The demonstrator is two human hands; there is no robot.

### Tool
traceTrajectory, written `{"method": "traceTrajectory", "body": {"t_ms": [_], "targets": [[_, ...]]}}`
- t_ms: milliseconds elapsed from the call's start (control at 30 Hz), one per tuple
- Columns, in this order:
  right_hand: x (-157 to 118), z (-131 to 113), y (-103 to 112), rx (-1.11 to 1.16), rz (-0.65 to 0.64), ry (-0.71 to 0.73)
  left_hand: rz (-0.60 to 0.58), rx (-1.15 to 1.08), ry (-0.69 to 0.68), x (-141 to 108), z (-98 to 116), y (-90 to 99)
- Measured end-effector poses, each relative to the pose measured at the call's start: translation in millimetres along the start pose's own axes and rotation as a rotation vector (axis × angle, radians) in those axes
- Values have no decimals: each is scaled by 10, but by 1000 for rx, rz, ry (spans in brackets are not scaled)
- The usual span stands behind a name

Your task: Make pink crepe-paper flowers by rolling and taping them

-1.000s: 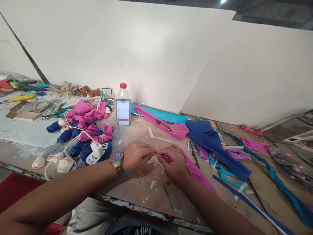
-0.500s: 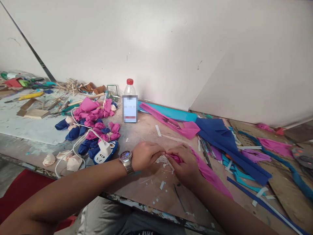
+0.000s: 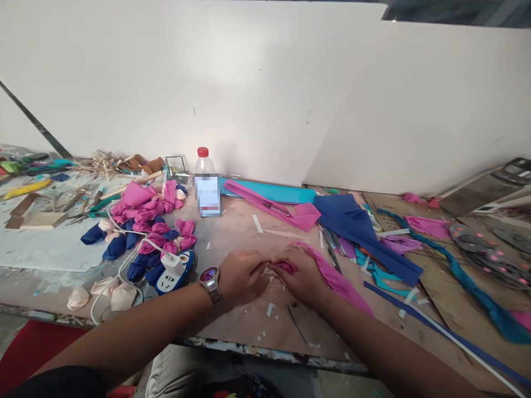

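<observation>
Just above the table, my left hand (image 3: 244, 275) and my right hand (image 3: 302, 276) meet fingertip to fingertip. My right hand is closed round a gathered part of a pink crepe paper strip (image 3: 342, 284), whose loose length trails off to the right under my wrist. The left fingers pinch at the edge of the same bunched paper; their exact grip is partly hidden. A watch with a metal band (image 3: 211, 282) is on my left wrist. White paper scraps (image 3: 269, 309) lie on the table below my hands.
On the left, a white cable crosses pink and blue crumpled paper pieces (image 3: 141, 204) beside a power strip (image 3: 176, 272). A phone (image 3: 209, 196) leans on a red-capped bottle (image 3: 203, 160). Blue paper (image 3: 365, 226) and a thin dark rod (image 3: 297, 325) lie on the right and in front.
The view has tilted up and turned right, so the table contents sit further left. Both hands stay together at the pink crepe paper, with little change in their grip.
</observation>
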State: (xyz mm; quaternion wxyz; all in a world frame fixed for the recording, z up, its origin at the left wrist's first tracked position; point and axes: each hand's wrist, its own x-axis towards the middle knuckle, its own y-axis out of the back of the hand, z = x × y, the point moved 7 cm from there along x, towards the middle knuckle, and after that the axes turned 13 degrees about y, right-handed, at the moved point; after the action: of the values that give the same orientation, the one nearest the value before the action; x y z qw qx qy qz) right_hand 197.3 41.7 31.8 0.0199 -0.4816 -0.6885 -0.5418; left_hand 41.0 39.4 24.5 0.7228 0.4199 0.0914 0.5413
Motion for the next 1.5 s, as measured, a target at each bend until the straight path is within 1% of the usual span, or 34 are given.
{"method": "traceTrajectory", "body": {"t_ms": [33,133,200,300,433,567,767,867,1033,1200,1300,1400,1500], "targets": [[-5,16,-13,4,2,-15,-18,-4,-1,2,1,-4],[-23,64,-8,-4,69,-52,-25,-32,40,18,-22,16],[-28,62,2,-15,107,-38,-26,-85,54,26,-19,31],[-27,44,-5,-22,106,-33,-18,-130,69,29,5,60],[-28,31,0,0,117,-42,16,-124,49,18,76,113],[-29,34,-20,8,92,-28,46,-135,45,15,101,149],[-5,-35,12,-28,81,38,76,-108,-2,4,114,185],[12,-83,59,-35,110,68,109,-83,-36,-15,135,211],[23,-158,117,-41,154,141,108,-69,-74,-32,166,224],[12,-133,130,-33,183,125,92,-77,-101,-34,145,196],[7,-125,130,-34,190,121,103,-91,-104,-34,136,201],[16,-146,139,-30,190,133,116,-96,-105,-36,150,224],[35,-189,155,-13,198,168,105,-108,-84,-34,152,221]]}}
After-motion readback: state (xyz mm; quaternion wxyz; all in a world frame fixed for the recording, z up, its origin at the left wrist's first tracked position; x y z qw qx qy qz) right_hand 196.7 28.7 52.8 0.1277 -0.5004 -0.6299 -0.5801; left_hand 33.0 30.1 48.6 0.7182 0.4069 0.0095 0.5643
